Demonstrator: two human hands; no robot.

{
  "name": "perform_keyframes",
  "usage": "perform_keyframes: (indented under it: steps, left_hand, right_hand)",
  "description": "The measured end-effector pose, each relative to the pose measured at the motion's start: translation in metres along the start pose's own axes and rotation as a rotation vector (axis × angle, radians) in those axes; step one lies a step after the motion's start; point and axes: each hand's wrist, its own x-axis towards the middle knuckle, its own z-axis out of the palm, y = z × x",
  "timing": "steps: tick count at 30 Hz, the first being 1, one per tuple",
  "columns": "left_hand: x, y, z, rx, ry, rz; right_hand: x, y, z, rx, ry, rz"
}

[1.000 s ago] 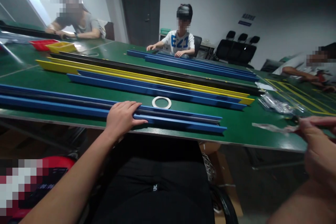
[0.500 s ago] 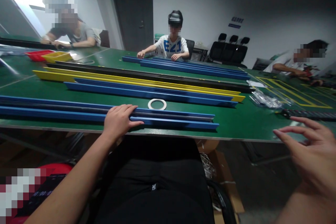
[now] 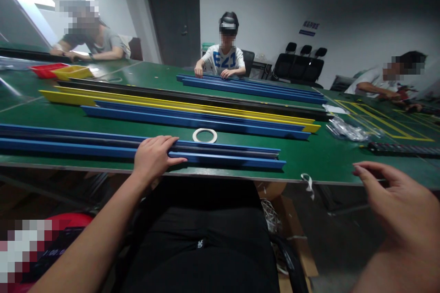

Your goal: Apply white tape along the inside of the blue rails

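Observation:
My left hand (image 3: 153, 157) lies flat, fingers stretched out, on the near blue rail (image 3: 223, 159) and the black strip beside it, at the front edge of the green table (image 3: 319, 160). My right hand (image 3: 400, 201) hovers open below the table's front right edge, fingers spread, holding nothing. A small white scrap (image 3: 308, 181) hangs off the table edge to the left of my right hand. A white tape ring (image 3: 205, 135) lies just beyond the near rails.
More long blue, yellow and black rails (image 3: 192, 110) cross the table's middle. A clear plastic bag (image 3: 347, 130) and a black strip (image 3: 402, 149) lie at the right. Red and yellow bins (image 3: 62, 70) sit far left. Three other people sit around the table; cardboard boxes stand underneath.
My right hand let go of a thin clear strip, opened and dropped below the table edge. A white scrap now hangs off that edge. My left hand has stayed on the rails.

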Motion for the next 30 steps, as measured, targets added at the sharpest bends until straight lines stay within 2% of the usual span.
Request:
perform_keyframes:
  steps: [3,5,9,11,14,16,20,23,26,30]
  left_hand:
    - [0.000,0.000,0.000,0.007,0.001,0.003]
    - [0.000,0.000,0.001,0.008,0.001,0.001]
    - [0.000,-0.001,0.001,0.001,0.002,-0.007]
    - [0.000,0.000,0.001,-0.002,0.003,-0.006]
    - [0.000,0.000,0.001,-0.003,0.004,-0.002]
    - [0.000,0.001,0.001,-0.003,0.004,-0.001]
    - [0.000,0.001,0.001,-0.002,0.007,-0.007]
    - [0.000,0.001,0.000,-0.003,0.006,-0.008]
    - [0.000,0.001,0.000,-0.003,0.002,-0.007]
    - [0.001,0.001,0.000,-0.006,-0.005,-0.009]
  right_hand:
    - [0.001,-0.006,0.001,-0.039,-0.033,0.073]
    - [0.000,-0.011,0.001,-0.026,-0.042,0.063]
    - [0.002,-0.013,0.006,-0.010,-0.057,0.005]
    - [0.005,-0.008,0.015,-0.028,-0.124,-0.078]
    - [0.012,0.006,0.041,-0.032,-0.366,-0.232]
    - [0.016,0.016,0.064,-0.037,-0.487,-0.277]
    - [0.018,0.035,0.112,-0.114,-0.517,-0.307]
    - [0.018,0.043,0.132,-0.142,-0.571,-0.310]
    - [0.018,0.039,0.127,-0.145,-0.590,-0.303]
    - [0.019,0.026,0.097,-0.124,-0.601,-0.300]
